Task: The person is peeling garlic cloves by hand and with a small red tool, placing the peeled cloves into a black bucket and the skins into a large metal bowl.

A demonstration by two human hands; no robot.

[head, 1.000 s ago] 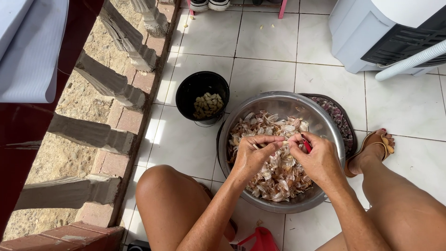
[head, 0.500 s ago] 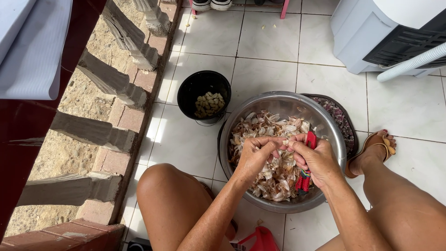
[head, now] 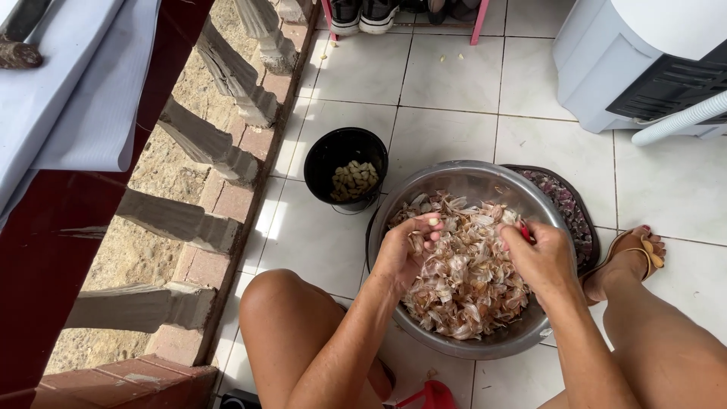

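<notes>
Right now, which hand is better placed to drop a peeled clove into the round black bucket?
Left. The left hand is over the steel bowl's side nearest the black bucket; the right hand is farther off.

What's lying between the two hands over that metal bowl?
In the head view, only the heap of papery garlic skins in the bowl lies between the left hand and right hand.

No packages, labels, signs or screens here.
</notes>
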